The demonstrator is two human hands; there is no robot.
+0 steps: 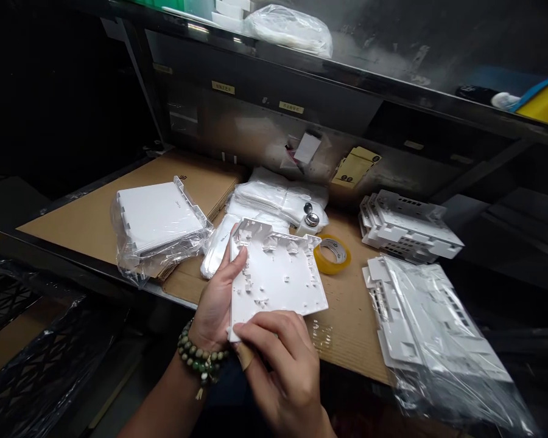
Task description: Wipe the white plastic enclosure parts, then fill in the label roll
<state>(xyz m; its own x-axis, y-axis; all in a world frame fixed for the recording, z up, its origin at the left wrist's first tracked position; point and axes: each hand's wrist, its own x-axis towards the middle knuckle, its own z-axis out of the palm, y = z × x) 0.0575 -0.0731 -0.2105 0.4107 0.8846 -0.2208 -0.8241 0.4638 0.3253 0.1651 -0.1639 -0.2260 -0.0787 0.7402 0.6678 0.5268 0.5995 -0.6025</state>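
we hold a white plastic panel (278,277) at the near middle of the scene, above the near edge of the workbench (351,331), its face with small moulded clips and posts turned up toward us. our left hand (214,307) grasps the panel along its left edge, thumb pressed over the top face and the other fingers mostly hidden behind it; strings of green beads (203,353) circle that wrist. our right hand (285,359) pinches the near left corner of the panel, fingers bent over the top and the thumb, with a tan strip (244,356) around it, at the near edge. just to the right of the panel we see a roll of yellow tape (340,263) lying flat, and beyond the panel a small bottle (309,225) with a metal top, beside a pile of white bags (274,198). on the left, a white housing in clear plastic (158,216) lies partly over flat brown cardboard (82,219). on the right, a stack of white panels (406,225) sits at the far side, with more white parts in a clear bag (433,316) nearer to us. at the far side, yellow cards (357,166) hang against the back wall, under a shelf bearing a clear bag of white things (290,30)
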